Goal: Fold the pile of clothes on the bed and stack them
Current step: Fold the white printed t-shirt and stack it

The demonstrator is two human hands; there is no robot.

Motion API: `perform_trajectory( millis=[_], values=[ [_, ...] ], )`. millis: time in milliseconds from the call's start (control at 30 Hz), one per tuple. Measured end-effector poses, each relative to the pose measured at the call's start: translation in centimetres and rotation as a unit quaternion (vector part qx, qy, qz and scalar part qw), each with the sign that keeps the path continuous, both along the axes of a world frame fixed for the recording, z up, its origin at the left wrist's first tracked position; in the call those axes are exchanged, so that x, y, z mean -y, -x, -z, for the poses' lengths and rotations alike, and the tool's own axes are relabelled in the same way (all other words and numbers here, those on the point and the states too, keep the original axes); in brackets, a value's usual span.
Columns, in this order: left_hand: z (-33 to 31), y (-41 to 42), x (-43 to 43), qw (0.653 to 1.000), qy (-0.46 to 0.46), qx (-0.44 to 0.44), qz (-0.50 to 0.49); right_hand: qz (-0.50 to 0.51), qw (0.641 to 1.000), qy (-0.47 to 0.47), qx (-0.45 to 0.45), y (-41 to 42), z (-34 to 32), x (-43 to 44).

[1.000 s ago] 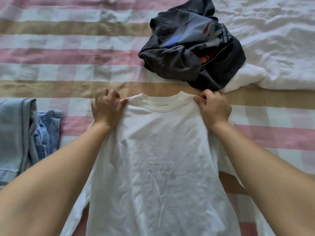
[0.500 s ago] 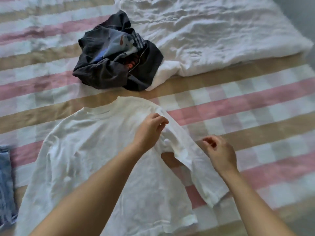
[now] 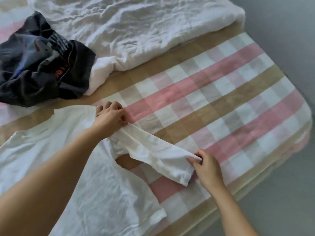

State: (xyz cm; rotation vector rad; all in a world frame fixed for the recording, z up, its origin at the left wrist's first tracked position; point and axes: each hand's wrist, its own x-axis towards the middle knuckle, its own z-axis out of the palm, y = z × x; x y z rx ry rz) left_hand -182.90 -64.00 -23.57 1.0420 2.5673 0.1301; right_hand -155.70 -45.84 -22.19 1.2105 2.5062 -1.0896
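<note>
On the bed (image 3: 230,92), with its cover checked in pink, tan and white, a white T-shirt (image 3: 95,193) is lying flat near the front edge, its neckline pointing toward the far side. The left hand (image 3: 110,116) is sitting on the shirt's shoulder, fingers curled down and gripping the cloth where the sleeve (image 3: 153,154) begins. The right hand (image 3: 204,166) is pinching the sleeve's open end between thumb and fingers, and the sleeve is stretching out straight between the two hands, away from the shirt's body and lifted slightly off the cover. Beyond the shirt's collar a heap of dark clothes (image 3: 39,70) is lying crumpled, touching a rumpled white duvet (image 3: 136,28) that is covering the far part of the bed. Grey floor (image 3: 281,201) is showing past the bed's corner.
</note>
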Motion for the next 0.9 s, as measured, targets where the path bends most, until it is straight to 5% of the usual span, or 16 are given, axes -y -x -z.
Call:
perform_trajectory(
  millis=[100,233,500,667,900],
  values=[
    [-0.2,0.2,-0.7,0.997,-0.076,-0.005,-0.034,0.113,0.982,0.067,-0.135,1.9,-1.4,-2.9],
    [0.1,0.3,-2.2,0.983,-0.165,-0.002,-0.086,0.131,0.97,-0.024,-0.201,6.3,-1.1,-7.0],
    [3.1,-0.1,-3.1,0.974,-0.159,-0.123,-0.107,0.063,0.972,-0.217,-0.066,11.2,4.0,-9.8],
    [1.8,-1.2,-0.2,0.947,-0.227,-0.112,-0.197,0.102,0.951,-0.261,-0.128,11.8,2.9,-6.7],
    [-1.0,-4.8,10.6,0.865,-0.363,-0.084,-0.337,-0.068,0.964,-0.062,-0.249,13.2,-0.9,6.5]
  ],
)
